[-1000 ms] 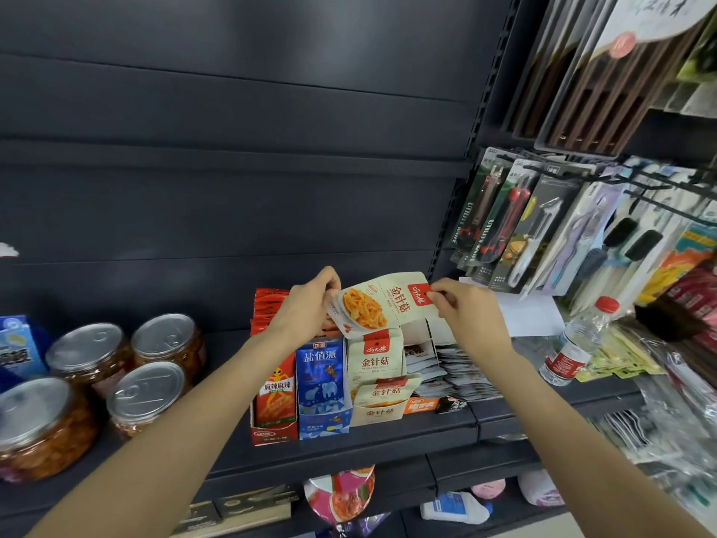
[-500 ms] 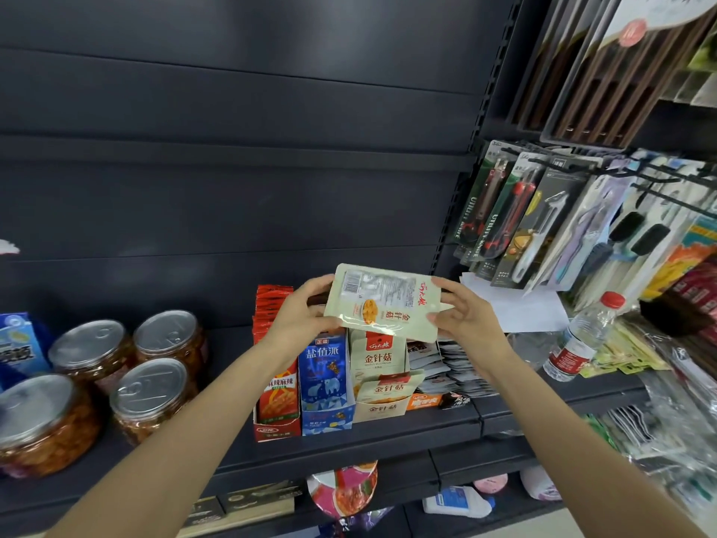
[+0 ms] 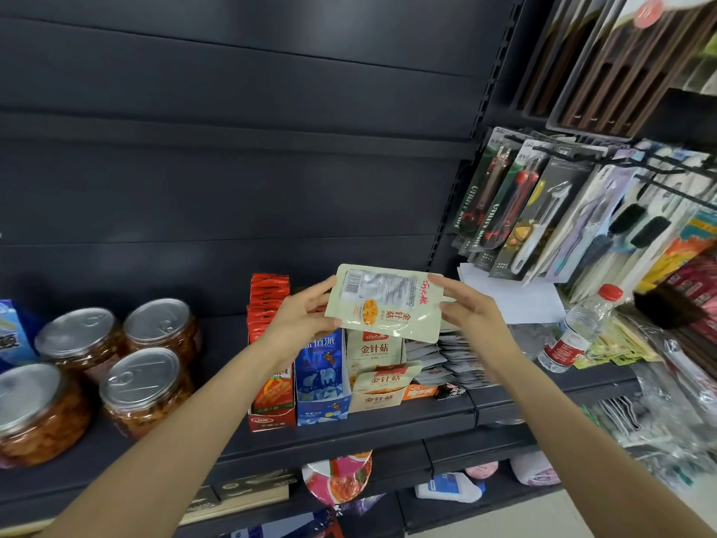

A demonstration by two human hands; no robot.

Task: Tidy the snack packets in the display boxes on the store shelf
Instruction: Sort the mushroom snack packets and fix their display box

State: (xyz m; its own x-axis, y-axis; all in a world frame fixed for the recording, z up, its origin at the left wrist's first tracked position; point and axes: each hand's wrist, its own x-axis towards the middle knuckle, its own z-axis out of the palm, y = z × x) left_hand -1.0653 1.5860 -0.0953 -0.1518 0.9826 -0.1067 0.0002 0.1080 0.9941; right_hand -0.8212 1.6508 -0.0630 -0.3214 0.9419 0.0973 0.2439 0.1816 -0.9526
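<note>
Pinching the pale green packet [image 3: 384, 304] by its two side edges, the left hand [image 3: 300, 324] and right hand [image 3: 471, 308] hold it above the beige display box [image 3: 374, 376], probably to orient it before returning it.

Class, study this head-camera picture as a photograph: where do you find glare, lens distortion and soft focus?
Head view: glare streaks the pale snack packet held by the left hand and right hand, and shines on the jar lids; the wide-angle lens bends the shelf edge and hanging utensil cards; the right-hand goods look smeared.
</note>
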